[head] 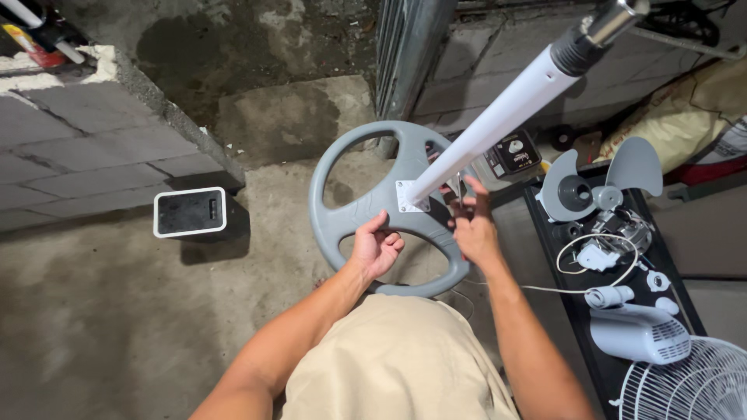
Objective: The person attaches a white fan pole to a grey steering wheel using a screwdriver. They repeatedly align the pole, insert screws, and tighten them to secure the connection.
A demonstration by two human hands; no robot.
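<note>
My left hand [377, 247] grips the grey round fan base [389, 208] held above my lap. My right hand [471, 225] pinches at its white pole [498, 117] mount, holding what I cannot tell.

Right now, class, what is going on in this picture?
A person holds a grey round fan base on edge over their lap. The left hand grips its lower spoke. The right hand is at the white plate where the white pole meets the base, fingers pinched on something too small to tell. To the right, a black board carries fan blades, a motor, a housing and a grille. A small white-rimmed box sits on the floor at left.
</note>
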